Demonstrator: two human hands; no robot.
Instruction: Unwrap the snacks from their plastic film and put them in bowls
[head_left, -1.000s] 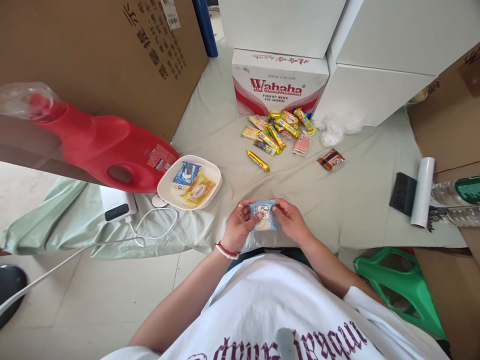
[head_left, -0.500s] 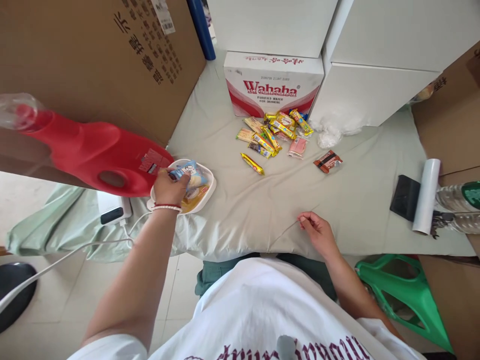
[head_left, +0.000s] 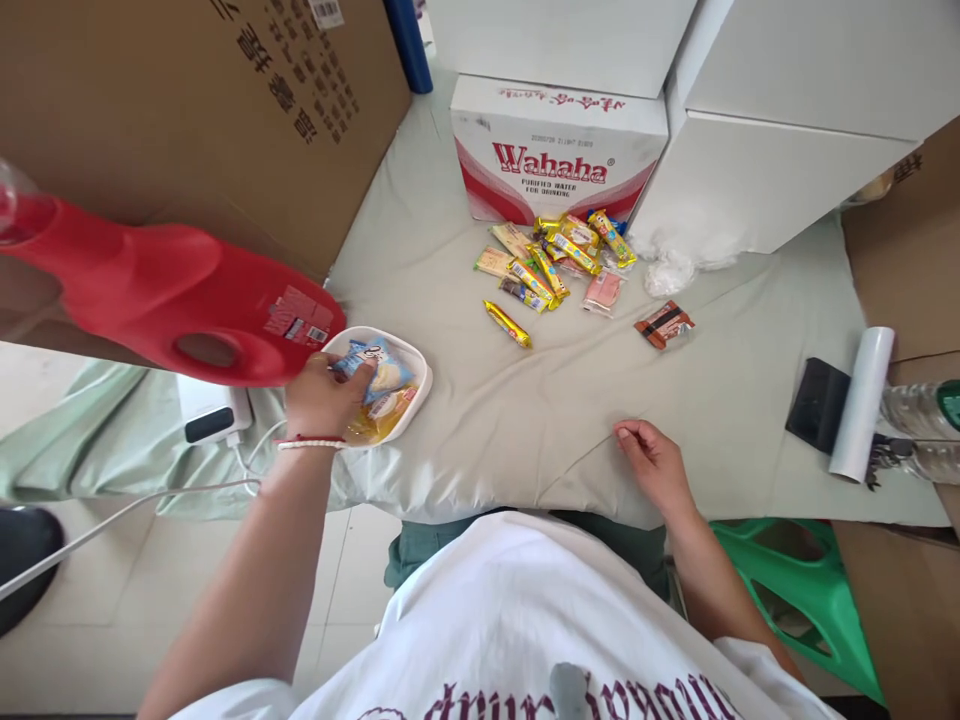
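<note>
My left hand (head_left: 322,395) reaches into a white bowl (head_left: 424,385) at the table's left edge. Its fingers are closed on a blue snack packet (head_left: 386,365), thumb on top. Below that packet lies a yellow snack packet (head_left: 388,412), also in the bowl. Over the cloth at the near right, my right hand (head_left: 652,460) has thumb and forefinger pinched together. A thin dark line runs from these fingertips toward the table's front edge; whether it is a strand or a crease I cannot tell. A single yellow-wrapped snack bar (head_left: 508,324) lies between the bowl and a pile of packaged snacks (head_left: 551,265).
A red jug (head_left: 202,290) leans close by my left hand. Behind the snacks stands a Wahaba-style white and red carton (head_left: 559,150). A brown snack packet (head_left: 665,325), crumpled clear plastic (head_left: 670,272) and a white roll (head_left: 862,400) are to the right. A white charger (head_left: 214,410) with cable sits left.
The view has shifted slightly. My left hand stays at the bowl with the blue packet, which shows more now. My right hand has moved slightly right, still pinched.
</note>
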